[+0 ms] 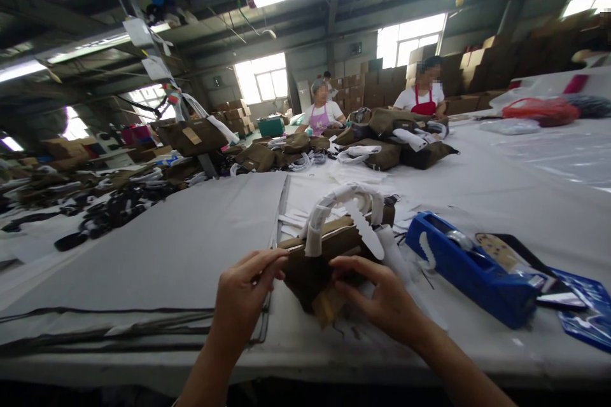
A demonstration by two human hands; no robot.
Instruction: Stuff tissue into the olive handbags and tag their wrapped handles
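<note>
A dark olive-brown handbag [312, 261] lies on the grey table [181, 254] right in front of me, its handles wrapped in white paper [344, 203]. My left hand [241, 299] is closed in a pinch on the bag's left end, at the zipper. Fingers of my right hand [382, 296] curl over the bag's near right side and grip it. A small tan piece [329, 308] sticks out under the bag between my hands.
A blue tape dispenser [472, 270] sits to the right, with blue packets [587, 311] beyond it. More bags [391, 140] are heaped mid-table. Two people in aprons [322, 111] work at the far end. Dark straps [105, 213] lie at left, cardboard boxes behind.
</note>
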